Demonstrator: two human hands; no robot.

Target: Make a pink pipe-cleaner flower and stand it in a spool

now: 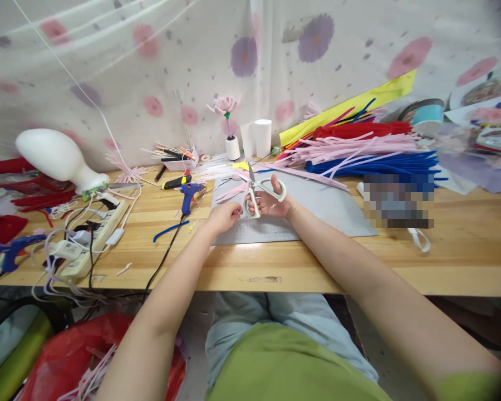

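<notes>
My right hand [273,205] has its thumb and fingers through the handles of a pair of scissors [252,181], with pale grips. The blades point away from me and look slightly apart. Close beside the scissors, my left hand [226,216] is closed in a pinch; whatever lies between its fingertips is too small to make out. Both hands are over a grey cutting mat [325,214]. Pink pipe cleaner pieces [230,194] lie on the mat just beyond my left hand.
Pink pipe cleaners [350,147] and blue pipe cleaners [384,167] are heaped at the back right. A pink flower [226,106] stands in a white pot [232,148]. Left are a blue glue gun [188,196], a yellow-black cutter [176,182], a white lamp [60,156] and a power strip [102,231].
</notes>
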